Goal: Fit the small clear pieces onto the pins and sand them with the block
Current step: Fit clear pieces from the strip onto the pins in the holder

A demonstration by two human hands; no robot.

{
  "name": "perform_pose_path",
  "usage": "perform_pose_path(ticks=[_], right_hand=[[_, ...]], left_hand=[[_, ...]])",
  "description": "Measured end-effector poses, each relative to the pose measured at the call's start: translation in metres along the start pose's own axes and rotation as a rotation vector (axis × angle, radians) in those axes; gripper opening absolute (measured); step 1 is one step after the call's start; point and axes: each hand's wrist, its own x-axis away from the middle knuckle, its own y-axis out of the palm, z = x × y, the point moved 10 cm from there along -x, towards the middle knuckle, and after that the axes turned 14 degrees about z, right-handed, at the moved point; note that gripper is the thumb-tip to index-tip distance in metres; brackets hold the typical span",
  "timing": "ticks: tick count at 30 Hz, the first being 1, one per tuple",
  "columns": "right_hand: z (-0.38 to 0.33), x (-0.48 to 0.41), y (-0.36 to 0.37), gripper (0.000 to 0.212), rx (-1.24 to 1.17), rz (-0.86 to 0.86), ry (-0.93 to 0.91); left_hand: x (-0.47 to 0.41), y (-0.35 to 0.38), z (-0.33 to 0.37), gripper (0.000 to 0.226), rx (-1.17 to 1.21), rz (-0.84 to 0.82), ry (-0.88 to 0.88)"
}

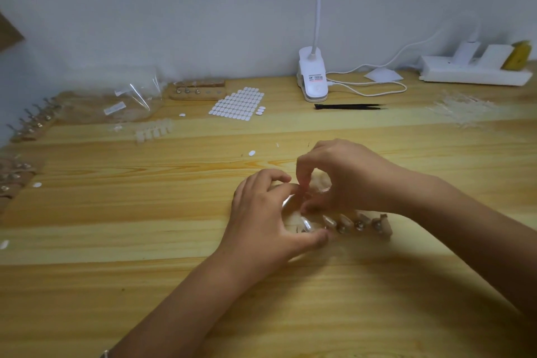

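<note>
Small clear pieces (329, 221) sit on the pins of a wooden strip (385, 228) that lies on the wooden table (145, 241), a little right of the middle and near the person. Some pins (359, 224) toward the right end of the strip show their bare metal heads.

The left hand (261, 215) curls around the left end of the strip. Its thumb presses at the near side and its forefinger is bent over the far side, so this end is mostly hidden. The right hand (345, 180) arches over the same end from behind, with thumb and forefinger bent down and their tips close together. I cannot tell if they pinch a piece, because it is too small and blurred there.

At the back of the table stand a white clip lamp (312, 78), black tweezers (348, 107) just beside it, a sheet of white stickers (236, 104) and a white power strip (476, 73).
</note>
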Motion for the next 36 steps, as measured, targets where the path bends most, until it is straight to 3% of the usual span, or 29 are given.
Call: perform_pose_path(ticks=[9,19,28,36], right_hand=[[0.001,0.002,-0.011,0.006,-0.258,0.063,-0.054],[0.003,0.006,-0.007,0.011,-0.12,0.078,-0.05],[0.02,0.006,-0.012,0.012,-0.398,0.102,0.097],[0.05,0.045,-0.063,0.013,-0.537,0.268,0.15]], left_hand=[[-0.001,0.001,-0.004,0.074,0.011,0.016,-0.007],[-0.002,0.002,-0.005,0.078,-0.006,0.014,-0.015],[-0.001,-0.001,-0.002,0.071,-0.024,0.025,0.0],[0.003,-0.004,0.003,0.073,-0.005,0.042,0.03]])
